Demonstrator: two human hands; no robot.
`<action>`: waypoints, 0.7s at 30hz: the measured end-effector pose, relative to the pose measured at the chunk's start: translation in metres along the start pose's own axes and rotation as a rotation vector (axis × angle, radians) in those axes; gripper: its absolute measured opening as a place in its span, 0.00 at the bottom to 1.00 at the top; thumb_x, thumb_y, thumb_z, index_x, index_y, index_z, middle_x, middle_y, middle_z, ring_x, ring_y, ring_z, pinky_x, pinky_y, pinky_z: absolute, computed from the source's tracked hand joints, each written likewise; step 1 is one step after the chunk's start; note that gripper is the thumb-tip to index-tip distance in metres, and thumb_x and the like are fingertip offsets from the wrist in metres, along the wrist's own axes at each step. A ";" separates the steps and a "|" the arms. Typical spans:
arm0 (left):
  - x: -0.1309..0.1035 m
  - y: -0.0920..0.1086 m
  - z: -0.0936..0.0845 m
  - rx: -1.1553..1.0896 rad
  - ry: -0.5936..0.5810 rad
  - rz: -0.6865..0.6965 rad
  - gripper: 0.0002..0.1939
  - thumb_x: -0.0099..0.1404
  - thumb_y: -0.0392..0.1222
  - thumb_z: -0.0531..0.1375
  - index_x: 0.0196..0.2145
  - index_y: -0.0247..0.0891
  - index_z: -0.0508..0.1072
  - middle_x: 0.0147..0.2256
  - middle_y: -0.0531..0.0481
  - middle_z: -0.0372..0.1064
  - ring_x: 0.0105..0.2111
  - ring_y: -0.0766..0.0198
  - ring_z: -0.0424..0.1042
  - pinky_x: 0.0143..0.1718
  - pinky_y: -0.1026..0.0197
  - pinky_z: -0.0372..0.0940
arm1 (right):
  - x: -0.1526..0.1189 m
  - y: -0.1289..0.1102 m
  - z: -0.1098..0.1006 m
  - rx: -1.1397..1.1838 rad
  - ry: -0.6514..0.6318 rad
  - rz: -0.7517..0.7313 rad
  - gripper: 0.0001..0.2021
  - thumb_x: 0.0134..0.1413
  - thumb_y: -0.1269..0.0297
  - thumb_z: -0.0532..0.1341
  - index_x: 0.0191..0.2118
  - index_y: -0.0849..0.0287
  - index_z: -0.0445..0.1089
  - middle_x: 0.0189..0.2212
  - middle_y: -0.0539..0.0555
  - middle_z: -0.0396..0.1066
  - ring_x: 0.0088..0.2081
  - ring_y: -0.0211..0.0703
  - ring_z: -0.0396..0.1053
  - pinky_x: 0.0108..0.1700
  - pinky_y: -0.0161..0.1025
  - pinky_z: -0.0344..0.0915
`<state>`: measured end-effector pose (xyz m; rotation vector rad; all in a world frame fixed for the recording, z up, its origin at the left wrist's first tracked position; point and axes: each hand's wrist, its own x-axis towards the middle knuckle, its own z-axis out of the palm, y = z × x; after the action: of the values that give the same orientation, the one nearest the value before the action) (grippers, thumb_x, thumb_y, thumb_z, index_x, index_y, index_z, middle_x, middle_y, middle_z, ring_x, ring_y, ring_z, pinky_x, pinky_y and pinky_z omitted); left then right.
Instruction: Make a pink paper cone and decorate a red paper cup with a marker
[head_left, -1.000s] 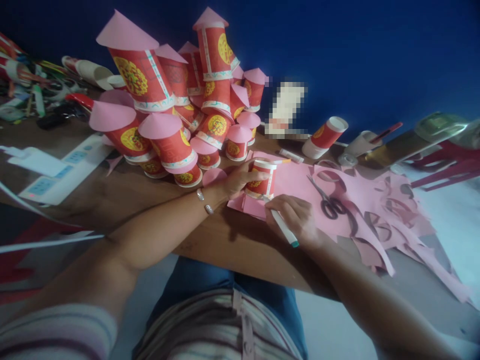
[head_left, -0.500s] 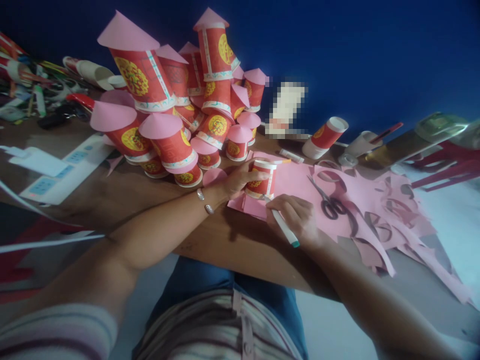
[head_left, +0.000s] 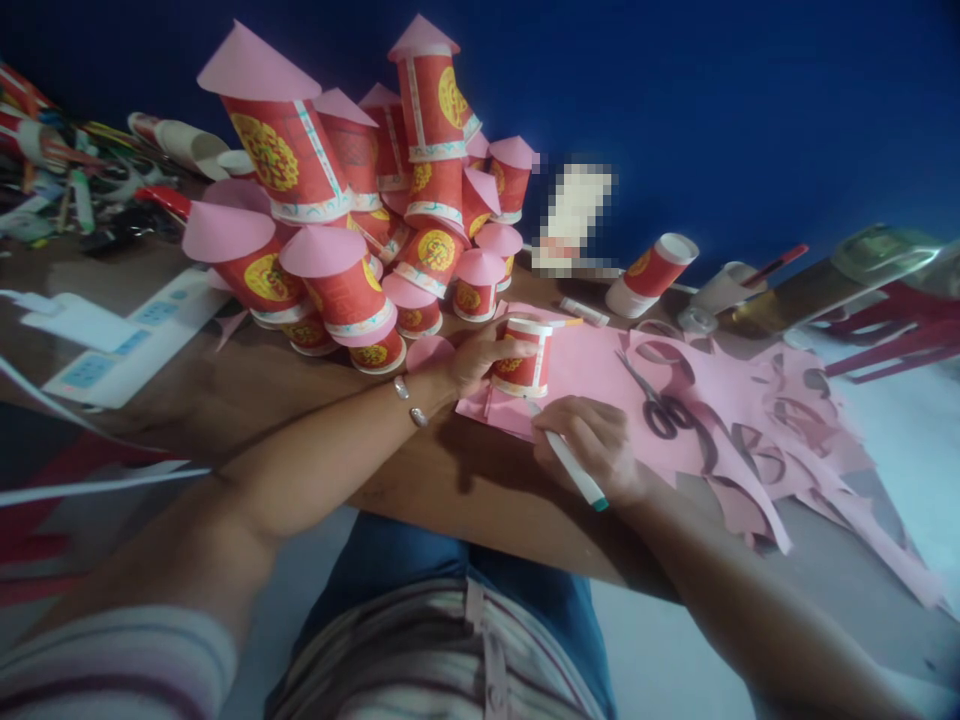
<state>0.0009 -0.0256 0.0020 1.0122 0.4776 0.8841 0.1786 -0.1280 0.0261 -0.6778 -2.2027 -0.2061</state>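
Observation:
My left hand (head_left: 480,358) is wrapped round a red paper cup (head_left: 531,368) with white bands at its ends and a gold pattern, standing over pink paper (head_left: 581,362). In my right hand (head_left: 585,440) is a white marker pen (head_left: 576,468) with a green end, its tip close to the cup's lower band. A small gap seems to lie between tip and cup. Left of the cup stand several red cups with pink paper cones (head_left: 322,252) on top, some stacked on others. A pair of dark-handled scissors (head_left: 664,412) lies on the paper to the right.
Cut pink scraps (head_left: 787,420) cover the desk's right side. Behind them stand stacked cups (head_left: 652,275) and a white cup holding a pen (head_left: 724,288). A power strip (head_left: 139,340) with a white plug lies at left, its cables hanging over the edge. Mixed stationery (head_left: 82,190) crowds the far left.
My right hand has drawn the marker slightly down and to the right, away from the cup's lower band. My left hand and the cup have stayed in place.

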 end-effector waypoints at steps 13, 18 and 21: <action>-0.002 0.000 -0.001 -0.024 0.006 -0.025 0.25 0.53 0.43 0.70 0.49 0.38 0.75 0.42 0.47 0.76 0.40 0.59 0.74 0.41 0.58 0.69 | 0.000 -0.001 0.006 0.015 -0.031 -0.026 0.09 0.60 0.77 0.64 0.44 0.59 0.69 0.31 0.53 0.78 0.31 0.41 0.78 0.34 0.36 0.75; -0.003 0.000 0.001 -0.010 0.016 -0.049 0.25 0.54 0.43 0.72 0.49 0.37 0.74 0.40 0.49 0.75 0.37 0.63 0.73 0.37 0.60 0.68 | 0.000 -0.002 0.006 0.030 -0.030 -0.019 0.10 0.60 0.77 0.64 0.45 0.58 0.69 0.31 0.53 0.78 0.31 0.41 0.77 0.34 0.36 0.75; -0.003 -0.001 0.002 -0.004 0.041 -0.060 0.23 0.54 0.44 0.72 0.46 0.37 0.73 0.37 0.51 0.73 0.34 0.65 0.72 0.35 0.61 0.67 | -0.001 -0.002 0.005 0.007 -0.017 -0.004 0.10 0.60 0.77 0.63 0.46 0.57 0.69 0.31 0.52 0.77 0.30 0.41 0.76 0.32 0.36 0.73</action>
<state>0.0008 -0.0291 0.0022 0.9727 0.5381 0.8531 0.1751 -0.1281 0.0221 -0.6743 -2.2202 -0.1952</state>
